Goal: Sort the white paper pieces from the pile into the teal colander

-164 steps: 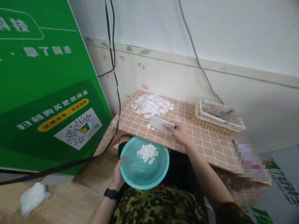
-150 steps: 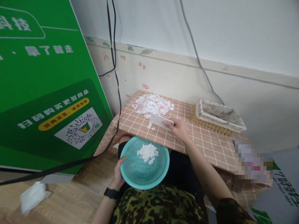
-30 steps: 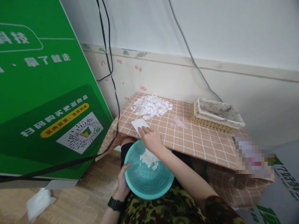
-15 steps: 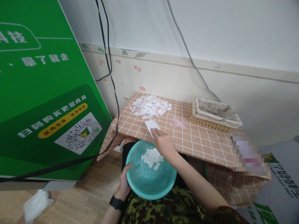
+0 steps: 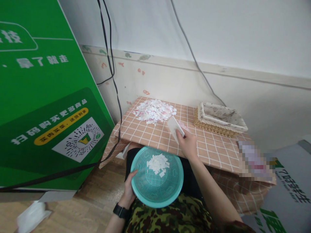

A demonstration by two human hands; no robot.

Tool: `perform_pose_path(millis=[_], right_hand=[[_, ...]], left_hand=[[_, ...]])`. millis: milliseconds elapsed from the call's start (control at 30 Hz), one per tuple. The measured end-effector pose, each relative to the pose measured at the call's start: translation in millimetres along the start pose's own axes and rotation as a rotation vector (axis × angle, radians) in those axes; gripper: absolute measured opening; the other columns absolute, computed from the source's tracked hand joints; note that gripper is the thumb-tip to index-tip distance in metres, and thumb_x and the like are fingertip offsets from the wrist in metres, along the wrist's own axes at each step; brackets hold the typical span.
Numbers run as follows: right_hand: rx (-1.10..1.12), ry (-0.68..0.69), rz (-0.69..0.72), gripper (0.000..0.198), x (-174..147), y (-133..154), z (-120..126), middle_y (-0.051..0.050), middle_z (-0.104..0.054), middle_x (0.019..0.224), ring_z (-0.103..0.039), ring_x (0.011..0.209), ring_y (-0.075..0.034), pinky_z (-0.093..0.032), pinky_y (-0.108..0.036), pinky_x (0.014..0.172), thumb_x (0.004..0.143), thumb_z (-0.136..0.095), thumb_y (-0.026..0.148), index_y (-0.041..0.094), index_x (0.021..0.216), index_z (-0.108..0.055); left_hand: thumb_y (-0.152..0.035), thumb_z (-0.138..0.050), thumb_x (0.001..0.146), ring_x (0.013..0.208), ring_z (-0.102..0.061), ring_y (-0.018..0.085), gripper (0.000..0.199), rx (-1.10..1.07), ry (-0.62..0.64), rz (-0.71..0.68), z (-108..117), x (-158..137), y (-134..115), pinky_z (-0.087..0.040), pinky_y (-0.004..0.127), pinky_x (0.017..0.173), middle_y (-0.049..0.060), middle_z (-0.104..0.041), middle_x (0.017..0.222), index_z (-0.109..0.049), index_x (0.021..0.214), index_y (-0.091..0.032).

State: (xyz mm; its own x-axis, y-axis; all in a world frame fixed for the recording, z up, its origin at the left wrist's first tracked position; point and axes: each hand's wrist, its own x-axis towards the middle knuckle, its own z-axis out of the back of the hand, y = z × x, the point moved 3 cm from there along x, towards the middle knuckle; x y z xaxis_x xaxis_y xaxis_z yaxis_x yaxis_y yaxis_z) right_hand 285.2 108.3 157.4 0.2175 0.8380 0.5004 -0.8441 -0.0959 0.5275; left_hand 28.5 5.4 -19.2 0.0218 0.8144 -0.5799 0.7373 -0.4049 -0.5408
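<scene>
Right hand (image 5: 189, 144), gripping flat white rectangular card (image 5: 173, 127), shifted right.
Pinkish-white paper-scrap heap (image 5: 154, 111) forward-left of card; left hand (image 5: 129, 188) grips round turquoise plastic colander (image 5: 160, 195).

I take this for a grocery shop's corner, though I can't be sure from here: a green advertising panel (image 5: 53, 74) carries a QR code (image 5: 79, 139) and Chinese lettering about meat, vegetables and home delivery, above a wood-look floor (image 5: 97, 186).
</scene>
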Motion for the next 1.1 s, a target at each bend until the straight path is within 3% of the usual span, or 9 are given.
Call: perform_pose_path(millis=[167, 433, 600, 867, 1100], right_hand=[[0.156, 0.1, 0.055, 0.041, 8, 26, -23, 0.001, -0.052, 0.051, -0.043, 0.047, -0.011, -0.027, -0.022, 0.048, 0.087, -0.039, 0.041, 0.014, 0.076, -0.067], [0.144, 0.139, 0.092, 0.039, 18, 38, -42, 0.0, -0.052, 0.051, -0.042, 0.047, -0.01, -0.024, -0.023, 0.048, 0.087, -0.037, 0.037, 0.014, 0.068, -0.063], [0.181, 0.138, 0.11, 0.035, 17, 40, -47, 0.001, -0.053, 0.052, -0.043, 0.046, -0.009, -0.025, -0.023, 0.048, 0.086, -0.038, 0.033, 0.014, 0.074, -0.065], [0.057, 0.004, -0.063, 0.041, 6, 17, -33, -0.003, -0.058, 0.056, -0.049, 0.05, -0.014, -0.029, -0.024, 0.049, 0.086, -0.038, 0.041, 0.014, 0.078, -0.068], [0.051, -0.091, -0.182, 0.044, 1, -15, -10, -0.007, -0.064, 0.061, -0.055, 0.054, -0.019, -0.035, -0.026, 0.051, 0.084, -0.042, 0.045, 0.013, 0.092, -0.07]], left_hand=[[-0.027, -0.066, 0.068, 0.078, -0.067, 0.026, 0.025, 0.007, 0.012, 0.011, -6, -6, -4, -0.049, 0.039, 0.081, 0.01, -0.074, 0.083, -0.071, 0.085, -0.01], [-0.025, -0.066, 0.066, 0.072, -0.068, 0.025, 0.021, 0.011, -0.04, -0.011, -7, -9, -8, -0.05, 0.039, 0.078, 0.009, -0.074, 0.076, -0.071, 0.079, -0.01], [-0.025, -0.065, 0.067, 0.075, -0.068, 0.026, 0.022, -0.01, -0.026, 0.021, -8, -9, -7, -0.05, 0.039, 0.079, 0.01, -0.074, 0.079, -0.071, 0.082, -0.01], [-0.026, -0.065, 0.068, 0.074, -0.067, 0.024, 0.022, -0.027, -0.008, 0.025, -6, -7, -5, -0.05, 0.037, 0.08, 0.009, -0.074, 0.079, -0.071, 0.081, -0.01], [-0.024, -0.066, 0.067, 0.072, -0.067, 0.023, 0.019, -0.023, -0.028, 0.011, -4, -6, -5, -0.051, 0.036, 0.077, 0.008, -0.074, 0.076, -0.071, 0.079, -0.011]])
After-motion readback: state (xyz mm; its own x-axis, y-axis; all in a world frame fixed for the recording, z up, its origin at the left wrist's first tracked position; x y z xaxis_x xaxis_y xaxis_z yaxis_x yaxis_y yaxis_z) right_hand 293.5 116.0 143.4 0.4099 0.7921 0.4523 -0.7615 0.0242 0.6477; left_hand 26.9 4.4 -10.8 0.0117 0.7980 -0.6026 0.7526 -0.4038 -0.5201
